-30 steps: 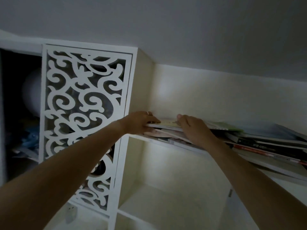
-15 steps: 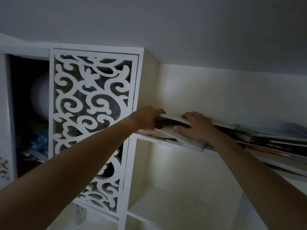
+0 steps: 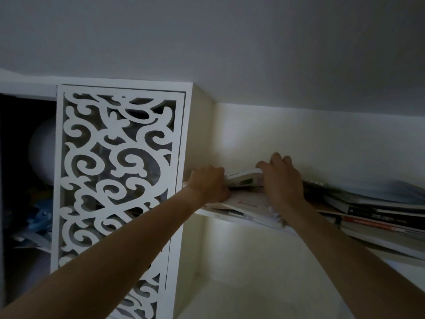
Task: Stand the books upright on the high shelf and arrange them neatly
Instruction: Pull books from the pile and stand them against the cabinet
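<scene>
Several books lie flat in a loose pile along the high white shelf. At the pile's left end a white book is tilted up off the stack. My left hand grips its left end, fingers curled under it. My right hand holds its right part, fingers curled over the far edge. Below it lies a white book with red print, overhanging the shelf front. The far sides of the books are hidden.
A white fretwork panel stands left of the shelf, its side wall close to my left hand. The ceiling slopes low above. A lower white compartment opens beneath the shelf. A dark cubby at far left holds dim objects.
Both hands have lifted the top white book's near edge higher off the pile. My right hand has moved up and over its far edge. The view has shifted slightly right.
</scene>
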Motion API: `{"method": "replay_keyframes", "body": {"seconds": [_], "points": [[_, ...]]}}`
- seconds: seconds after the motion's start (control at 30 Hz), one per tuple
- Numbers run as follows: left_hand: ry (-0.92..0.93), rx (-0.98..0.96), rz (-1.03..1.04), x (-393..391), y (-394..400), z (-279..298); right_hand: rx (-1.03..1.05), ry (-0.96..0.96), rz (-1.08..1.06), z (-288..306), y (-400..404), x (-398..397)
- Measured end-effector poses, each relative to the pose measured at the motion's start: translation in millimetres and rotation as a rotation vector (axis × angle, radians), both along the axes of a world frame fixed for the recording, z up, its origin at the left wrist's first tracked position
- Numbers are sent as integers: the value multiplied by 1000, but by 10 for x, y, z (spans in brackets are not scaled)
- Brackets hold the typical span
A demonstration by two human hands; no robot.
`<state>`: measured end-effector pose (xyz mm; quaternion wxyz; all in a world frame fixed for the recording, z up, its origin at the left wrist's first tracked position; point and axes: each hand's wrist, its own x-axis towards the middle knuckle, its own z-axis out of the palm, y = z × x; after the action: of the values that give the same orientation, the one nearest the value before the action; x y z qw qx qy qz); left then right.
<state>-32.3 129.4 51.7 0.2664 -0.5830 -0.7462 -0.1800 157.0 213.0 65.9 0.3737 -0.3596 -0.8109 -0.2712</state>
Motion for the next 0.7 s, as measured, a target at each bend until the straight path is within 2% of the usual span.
{"method": "replay_keyframes", "body": {"seconds": [0.07,0.13,0.27,0.33,0.43,0.5,0.57,0.7], "points": [[65,-16,-29,26,29,65,-2,-16,158,63,82,100],[117,-12,-48,46,63,57,-115,-47,234,134,167,265],[178,21,-80,50,94,-25,-375,-89,-67,212,430,618],[165,37,-125,40,76,-18,-412,-17,-157,153,500,753],[138,74,-142,30,50,-5,-279,237,-239,113,516,822],[95,148,-119,20,27,-6,-211,335,-230,146,508,794],[22,239,-83,10,5,15,-198,287,-224,168,535,756],[-191,416,-52,-4,24,70,-196,26,-224,111,533,633]]}}
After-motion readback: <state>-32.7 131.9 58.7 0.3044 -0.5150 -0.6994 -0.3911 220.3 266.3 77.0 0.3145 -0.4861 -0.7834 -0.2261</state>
